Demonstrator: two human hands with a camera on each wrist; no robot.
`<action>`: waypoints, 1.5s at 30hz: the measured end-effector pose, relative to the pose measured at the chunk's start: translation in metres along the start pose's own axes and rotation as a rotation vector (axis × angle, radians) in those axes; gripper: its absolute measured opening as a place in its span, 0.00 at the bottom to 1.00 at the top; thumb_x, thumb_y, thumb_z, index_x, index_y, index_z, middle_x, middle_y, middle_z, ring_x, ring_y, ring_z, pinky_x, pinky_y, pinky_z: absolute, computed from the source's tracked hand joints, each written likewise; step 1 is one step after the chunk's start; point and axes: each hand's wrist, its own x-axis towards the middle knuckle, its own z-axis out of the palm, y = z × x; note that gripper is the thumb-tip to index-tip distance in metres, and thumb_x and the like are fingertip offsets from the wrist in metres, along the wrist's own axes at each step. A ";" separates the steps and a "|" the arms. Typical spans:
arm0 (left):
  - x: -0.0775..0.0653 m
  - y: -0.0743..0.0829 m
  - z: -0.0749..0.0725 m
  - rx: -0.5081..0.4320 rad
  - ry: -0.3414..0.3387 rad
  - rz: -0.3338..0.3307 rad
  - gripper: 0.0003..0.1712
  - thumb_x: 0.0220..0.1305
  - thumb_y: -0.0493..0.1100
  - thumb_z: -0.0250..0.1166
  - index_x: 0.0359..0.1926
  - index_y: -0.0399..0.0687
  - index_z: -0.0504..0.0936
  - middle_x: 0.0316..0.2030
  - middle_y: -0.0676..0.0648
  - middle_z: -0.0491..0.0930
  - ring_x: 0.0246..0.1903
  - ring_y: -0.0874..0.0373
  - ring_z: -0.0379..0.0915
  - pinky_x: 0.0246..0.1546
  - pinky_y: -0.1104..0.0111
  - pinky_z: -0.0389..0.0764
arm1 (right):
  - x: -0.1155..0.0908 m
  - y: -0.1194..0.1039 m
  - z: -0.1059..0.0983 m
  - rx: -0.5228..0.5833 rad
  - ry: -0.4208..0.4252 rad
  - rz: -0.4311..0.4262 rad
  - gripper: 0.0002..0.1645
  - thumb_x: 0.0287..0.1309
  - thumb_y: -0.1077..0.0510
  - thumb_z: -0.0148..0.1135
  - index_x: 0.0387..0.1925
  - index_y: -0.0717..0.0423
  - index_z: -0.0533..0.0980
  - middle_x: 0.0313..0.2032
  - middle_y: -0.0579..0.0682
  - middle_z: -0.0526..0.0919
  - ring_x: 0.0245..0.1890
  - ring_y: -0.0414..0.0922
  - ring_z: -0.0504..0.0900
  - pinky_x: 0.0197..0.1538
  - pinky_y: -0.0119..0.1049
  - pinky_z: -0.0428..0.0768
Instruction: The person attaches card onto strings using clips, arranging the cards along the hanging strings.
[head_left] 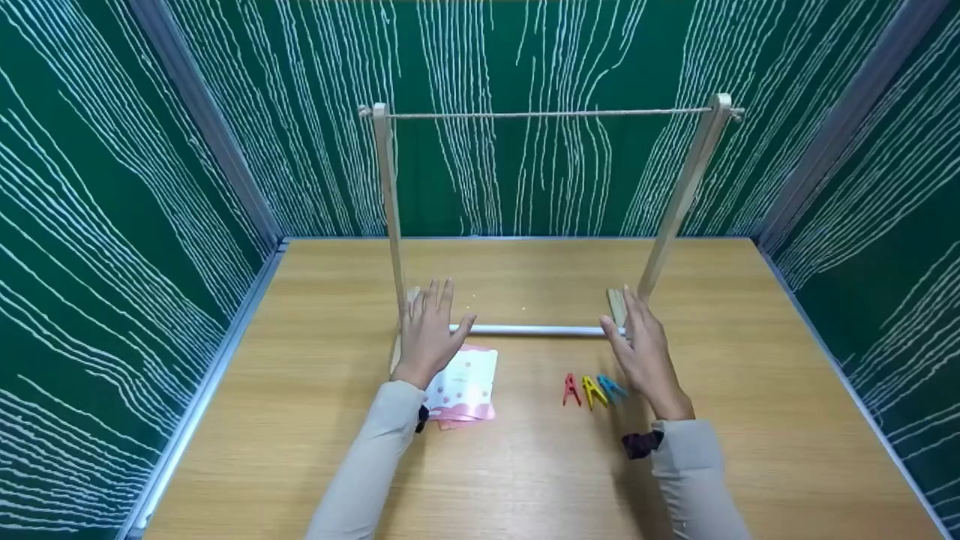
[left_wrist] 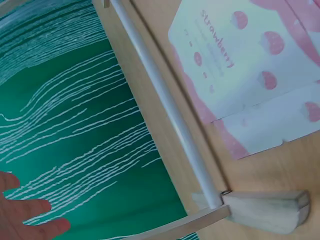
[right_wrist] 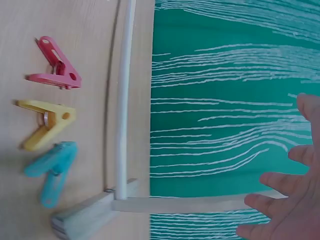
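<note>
A wooden drying rack stands on the table, with a left post (head_left: 388, 202), a right post (head_left: 686, 191), a string (head_left: 547, 115) across the top and a white bar (head_left: 540, 330) low down. My left hand (head_left: 429, 337), fingers straight and thumb spread, is by the left post's foot and holds nothing. By the right post is my right hand (head_left: 646, 352), fingers extended, also holding nothing. Whether either hand touches the rack is unclear. Partly behind the left forearm lie overlapping strawberry-printed sheets (left_wrist: 225, 55). Red (right_wrist: 56, 65), yellow (right_wrist: 47, 120) and blue (right_wrist: 54, 167) clothespins lie in a row.
The wooden table (head_left: 525, 480) is bordered by green panels (head_left: 450, 180) with white wavy lines at the back and both sides. Grey metal edges (head_left: 202, 375) run along the sides. A few tiny pale specks lie behind the white bar.
</note>
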 end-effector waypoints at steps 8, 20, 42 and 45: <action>-0.008 -0.015 0.017 -0.155 0.023 -0.040 0.38 0.68 0.63 0.51 0.70 0.45 0.62 0.65 0.40 0.69 0.64 0.42 0.65 0.66 0.48 0.63 | -0.009 0.019 0.004 0.129 -0.007 0.072 0.40 0.69 0.39 0.47 0.73 0.56 0.54 0.71 0.66 0.54 0.71 0.64 0.53 0.70 0.61 0.52; -0.020 -0.023 0.049 -0.242 -0.070 -0.180 0.35 0.65 0.61 0.56 0.64 0.43 0.70 0.56 0.39 0.76 0.56 0.42 0.72 0.55 0.51 0.74 | -0.027 0.045 0.017 0.105 -0.051 0.156 0.29 0.68 0.51 0.54 0.63 0.65 0.68 0.55 0.65 0.75 0.54 0.58 0.74 0.54 0.50 0.74; -0.037 -0.031 0.083 -0.394 -0.170 -0.330 0.27 0.61 0.54 0.63 0.54 0.39 0.74 0.43 0.40 0.74 0.41 0.46 0.76 0.43 0.55 0.77 | -0.050 0.080 0.034 0.071 -0.125 0.270 0.28 0.61 0.56 0.63 0.56 0.71 0.73 0.39 0.60 0.76 0.37 0.48 0.72 0.39 0.35 0.71; -0.037 -0.034 0.084 -0.421 -0.185 -0.344 0.28 0.61 0.54 0.63 0.54 0.39 0.74 0.45 0.39 0.74 0.41 0.45 0.76 0.45 0.55 0.77 | -0.051 0.083 0.036 0.082 -0.124 0.291 0.28 0.59 0.56 0.65 0.56 0.71 0.73 0.40 0.61 0.77 0.38 0.49 0.73 0.40 0.35 0.72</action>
